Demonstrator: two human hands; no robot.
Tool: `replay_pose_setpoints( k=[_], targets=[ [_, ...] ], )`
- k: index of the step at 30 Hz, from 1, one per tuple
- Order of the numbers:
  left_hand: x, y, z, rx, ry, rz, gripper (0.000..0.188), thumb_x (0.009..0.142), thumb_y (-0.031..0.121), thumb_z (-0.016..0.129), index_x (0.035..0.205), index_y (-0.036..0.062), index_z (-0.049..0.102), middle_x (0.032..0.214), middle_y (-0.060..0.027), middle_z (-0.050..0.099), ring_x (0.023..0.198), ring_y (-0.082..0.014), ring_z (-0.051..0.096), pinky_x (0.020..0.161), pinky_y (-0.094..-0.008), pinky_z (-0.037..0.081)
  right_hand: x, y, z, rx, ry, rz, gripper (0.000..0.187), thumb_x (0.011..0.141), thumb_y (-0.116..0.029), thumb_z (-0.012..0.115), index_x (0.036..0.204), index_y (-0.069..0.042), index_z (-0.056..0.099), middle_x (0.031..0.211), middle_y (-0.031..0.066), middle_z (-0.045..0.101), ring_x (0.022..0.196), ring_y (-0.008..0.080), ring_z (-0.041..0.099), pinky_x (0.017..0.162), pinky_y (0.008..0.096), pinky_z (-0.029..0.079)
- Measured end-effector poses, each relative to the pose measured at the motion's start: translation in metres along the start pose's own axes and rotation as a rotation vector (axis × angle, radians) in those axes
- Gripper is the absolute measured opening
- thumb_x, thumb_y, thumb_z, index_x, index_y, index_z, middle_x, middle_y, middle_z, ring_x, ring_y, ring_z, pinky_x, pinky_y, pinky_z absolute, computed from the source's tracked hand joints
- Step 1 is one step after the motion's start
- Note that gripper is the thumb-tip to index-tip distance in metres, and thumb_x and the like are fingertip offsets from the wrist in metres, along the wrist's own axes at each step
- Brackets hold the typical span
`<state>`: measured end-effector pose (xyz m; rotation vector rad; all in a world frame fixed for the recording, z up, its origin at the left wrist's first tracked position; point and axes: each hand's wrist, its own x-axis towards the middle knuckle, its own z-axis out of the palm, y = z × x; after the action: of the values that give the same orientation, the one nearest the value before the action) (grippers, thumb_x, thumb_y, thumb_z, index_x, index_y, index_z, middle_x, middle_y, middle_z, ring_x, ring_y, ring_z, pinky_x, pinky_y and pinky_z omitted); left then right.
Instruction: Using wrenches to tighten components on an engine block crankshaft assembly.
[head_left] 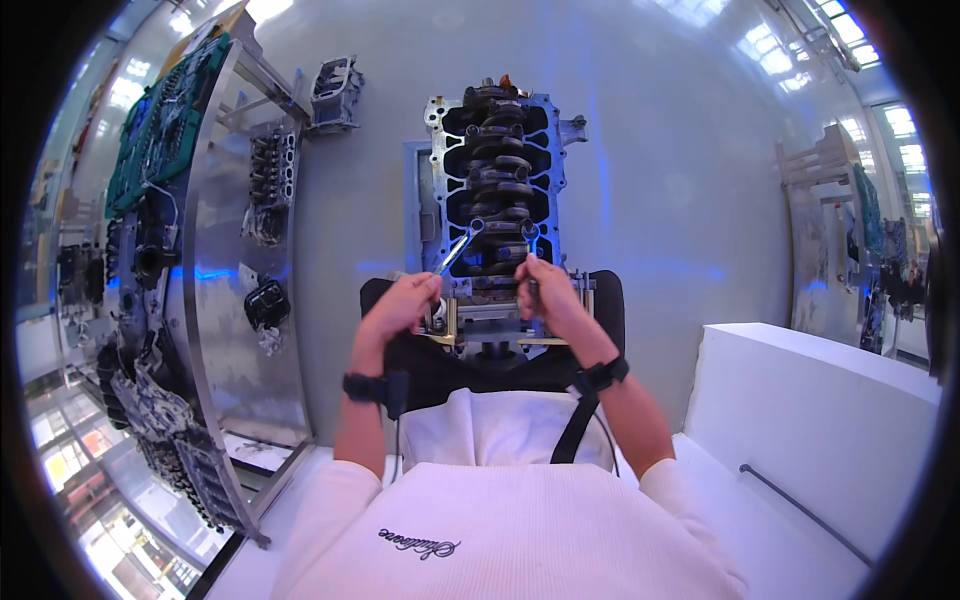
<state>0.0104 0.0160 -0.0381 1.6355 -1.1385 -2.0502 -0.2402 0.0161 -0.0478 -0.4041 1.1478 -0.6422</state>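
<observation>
One long metal rack [235,335] stands on the left, with dark and silver engine parts on its shelves. One big gray engine block [546,190] is right in front of the person, its near edge by the knees. Its open side shows: light gray around the edges, black in the deep holes. One dark, lumpy crankshaft [500,172] runs down its middle, from the far edge to the near edge.

Two hands reach in at the block's near edge. The left hand [408,302] is curled around one shiny silver wrench [456,254], which leans up to the right, its ring end by the crankshaft's left side. The right hand [548,292] is curled around one darker wrench [531,243], pointing straight up, by the right side. I can't tell if either ring is on a bolt. One tiny orange bit [506,81] sits at the block's far edge.
</observation>
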Motion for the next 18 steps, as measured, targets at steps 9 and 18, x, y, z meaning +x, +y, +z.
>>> replay_pose_setpoints(
  k=[9,18],
  targets=[
    [0.011,0.047,-0.068,0.312,0.084,0.155,0.019,0.083,0.024,0.061,0.083,0.0052,0.059,0.051,0.0042,0.045,0.045,-0.0043,0.043,0.042,-0.0206,0.034,-0.003,0.017,0.097,0.277,-0.176,0.009,0.031,0.095,-0.035,0.035,0.093,-0.008,0.050,0.068,0.0042,0.056,0.058,0.0159,0.056,0.058,0.0310,0.049],
    [-0.063,0.013,-0.028,0.000,0.065,0.442,0.011,0.077,0.009,0.054,0.086,0.0041,0.053,0.076,-0.0065,0.060,0.070,-0.0085,0.054,0.062,-0.0211,0.039,-0.043,0.013,0.028,-0.171,-0.055,-0.159,0.033,0.096,-0.032,0.037,0.094,-0.005,0.056,0.059,0.0008,0.050,0.046,0.0071,0.045,0.046,0.0203,0.038]
  ],
)
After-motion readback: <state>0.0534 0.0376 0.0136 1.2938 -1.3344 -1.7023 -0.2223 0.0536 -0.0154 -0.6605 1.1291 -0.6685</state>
